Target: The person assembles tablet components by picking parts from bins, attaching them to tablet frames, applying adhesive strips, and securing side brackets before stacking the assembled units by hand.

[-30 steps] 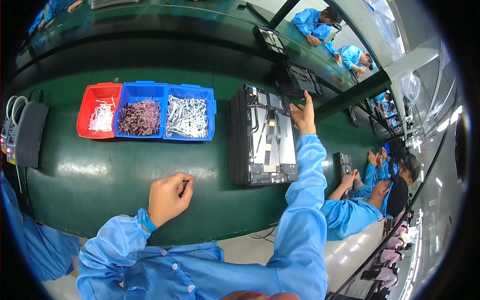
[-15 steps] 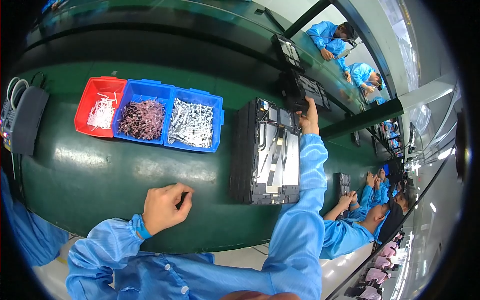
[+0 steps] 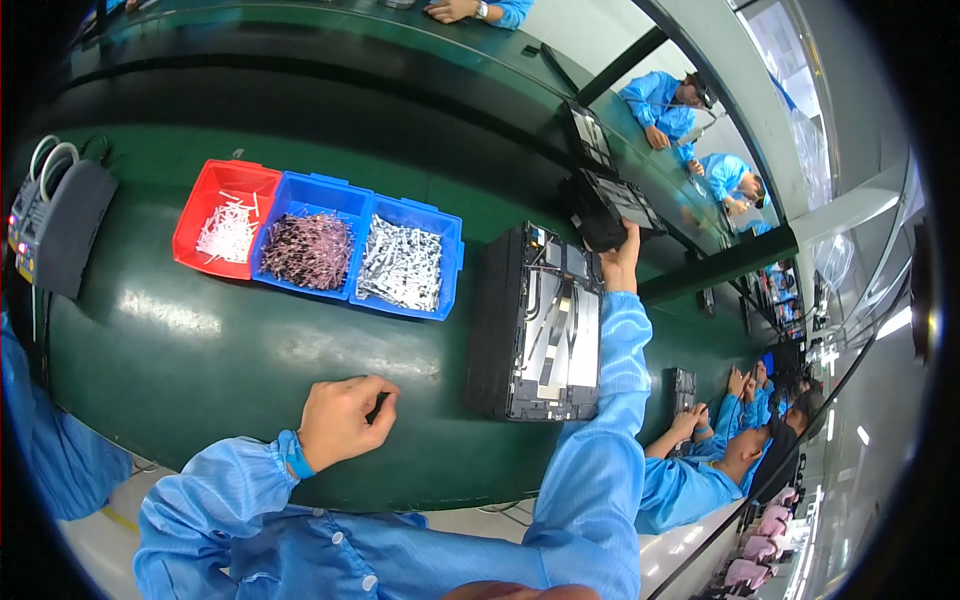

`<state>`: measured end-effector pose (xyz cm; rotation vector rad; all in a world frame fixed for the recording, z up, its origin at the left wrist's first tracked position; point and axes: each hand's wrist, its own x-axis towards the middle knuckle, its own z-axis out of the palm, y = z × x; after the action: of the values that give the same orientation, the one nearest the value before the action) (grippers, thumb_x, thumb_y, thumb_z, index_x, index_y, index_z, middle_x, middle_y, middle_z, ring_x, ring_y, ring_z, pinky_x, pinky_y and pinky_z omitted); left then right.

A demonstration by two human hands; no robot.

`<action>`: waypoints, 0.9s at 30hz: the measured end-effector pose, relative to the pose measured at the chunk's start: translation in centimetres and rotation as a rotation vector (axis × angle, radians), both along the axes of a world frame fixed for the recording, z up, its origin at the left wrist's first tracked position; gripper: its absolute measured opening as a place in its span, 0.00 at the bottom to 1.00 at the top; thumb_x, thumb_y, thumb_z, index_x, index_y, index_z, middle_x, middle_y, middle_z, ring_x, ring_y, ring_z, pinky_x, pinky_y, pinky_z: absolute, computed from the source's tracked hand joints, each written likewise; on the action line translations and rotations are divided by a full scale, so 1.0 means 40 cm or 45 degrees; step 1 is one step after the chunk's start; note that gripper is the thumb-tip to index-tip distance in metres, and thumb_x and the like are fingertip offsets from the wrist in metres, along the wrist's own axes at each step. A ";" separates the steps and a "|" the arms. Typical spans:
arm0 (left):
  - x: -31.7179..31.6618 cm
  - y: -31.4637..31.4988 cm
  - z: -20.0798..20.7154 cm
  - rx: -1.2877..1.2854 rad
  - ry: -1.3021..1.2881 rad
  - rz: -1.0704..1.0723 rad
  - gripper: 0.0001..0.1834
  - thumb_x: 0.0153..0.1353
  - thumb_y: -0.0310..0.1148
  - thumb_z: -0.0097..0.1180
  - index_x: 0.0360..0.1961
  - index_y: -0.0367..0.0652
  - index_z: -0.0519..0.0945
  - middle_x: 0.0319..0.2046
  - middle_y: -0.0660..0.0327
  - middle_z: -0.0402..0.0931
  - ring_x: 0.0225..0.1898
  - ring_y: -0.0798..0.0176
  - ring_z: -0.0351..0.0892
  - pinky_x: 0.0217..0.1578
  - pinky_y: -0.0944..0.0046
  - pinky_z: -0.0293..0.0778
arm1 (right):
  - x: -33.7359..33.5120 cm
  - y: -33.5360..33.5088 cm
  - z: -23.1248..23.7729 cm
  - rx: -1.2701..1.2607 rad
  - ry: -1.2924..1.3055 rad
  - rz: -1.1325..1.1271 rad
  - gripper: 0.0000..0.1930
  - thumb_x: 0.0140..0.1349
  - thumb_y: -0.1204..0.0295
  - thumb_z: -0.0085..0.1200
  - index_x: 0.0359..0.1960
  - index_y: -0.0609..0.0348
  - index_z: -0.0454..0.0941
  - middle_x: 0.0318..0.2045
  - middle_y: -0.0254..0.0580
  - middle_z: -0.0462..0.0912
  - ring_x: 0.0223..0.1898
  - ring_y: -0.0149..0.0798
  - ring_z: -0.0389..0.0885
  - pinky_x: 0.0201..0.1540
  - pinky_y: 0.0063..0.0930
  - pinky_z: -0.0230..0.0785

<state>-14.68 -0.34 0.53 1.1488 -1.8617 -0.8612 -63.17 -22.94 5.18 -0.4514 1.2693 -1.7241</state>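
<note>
My left hand (image 3: 345, 422) hovers over or rests on the green bench, thumb and fingers curled together. A dark spot shows between them; I cannot tell whether it is a small part or shadow. With my right arm stretched past a near stack of black device housings (image 3: 492, 325), my right hand (image 3: 620, 265) grips the near edge of a black device housing (image 3: 592, 212) on a second stack. Its fingertips are partly hidden. The near stack's top housing shows silver plates and black ribbon cables (image 3: 558, 330).
Left of the near stack sit a red bin (image 3: 190, 225) of white strips and two blue bins (image 3: 452, 262) of small parts. A grey powered unit (image 3: 75, 225) stands far left. A dark post (image 3: 720, 265) crosses beyond my right hand. Co-workers (image 3: 715, 440) sit right and behind.
The whole view has shifted, so bench items appear lower and farther right. My right hand stays at the far stack. A co-worker's hand has come into view at the top.
</note>
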 end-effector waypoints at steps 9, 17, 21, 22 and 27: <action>0.007 0.000 -0.012 -0.077 0.077 0.010 0.02 0.54 0.27 0.63 0.30 0.45 0.84 0.14 0.61 0.72 0.13 0.61 0.71 0.17 0.59 0.65 | 0.025 0.076 0.021 0.036 -0.106 -0.156 0.25 0.51 0.49 0.56 0.47 0.48 0.79 0.48 0.41 0.85 0.51 0.49 0.81 0.56 0.54 0.68; 0.001 -0.002 -0.011 -0.087 0.060 0.027 0.02 0.54 0.27 0.64 0.30 0.46 0.84 0.12 0.62 0.70 0.12 0.61 0.69 0.16 0.59 0.64 | 0.035 0.092 0.030 0.050 0.023 -0.037 0.24 0.49 0.47 0.57 0.44 0.45 0.80 0.47 0.39 0.84 0.50 0.46 0.80 0.60 0.54 0.61; -0.003 -0.005 -0.006 -0.084 0.067 0.017 0.03 0.54 0.27 0.64 0.30 0.46 0.84 0.12 0.62 0.69 0.12 0.61 0.69 0.16 0.59 0.63 | 0.045 0.058 0.053 0.035 0.045 0.039 0.24 0.49 0.47 0.57 0.44 0.45 0.80 0.47 0.39 0.84 0.49 0.45 0.80 0.61 0.55 0.61; -0.004 -0.005 -0.005 -0.082 0.067 0.012 0.03 0.54 0.27 0.64 0.30 0.46 0.84 0.12 0.62 0.69 0.12 0.61 0.69 0.16 0.59 0.63 | 0.049 0.053 0.064 0.021 0.052 0.031 0.24 0.49 0.48 0.57 0.44 0.46 0.80 0.47 0.39 0.84 0.50 0.45 0.79 0.61 0.55 0.61; 0.003 -0.001 -0.011 -0.060 0.066 0.023 0.03 0.54 0.27 0.64 0.31 0.46 0.84 0.12 0.62 0.69 0.12 0.61 0.69 0.16 0.59 0.64 | 0.112 0.061 0.139 -0.020 0.023 -0.071 0.26 0.48 0.48 0.58 0.46 0.47 0.80 0.49 0.39 0.84 0.50 0.48 0.79 0.60 0.53 0.62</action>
<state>-14.56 -0.39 0.11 1.1030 -1.8173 -0.8255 -58.68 -20.52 10.76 -0.4456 1.2925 -1.7813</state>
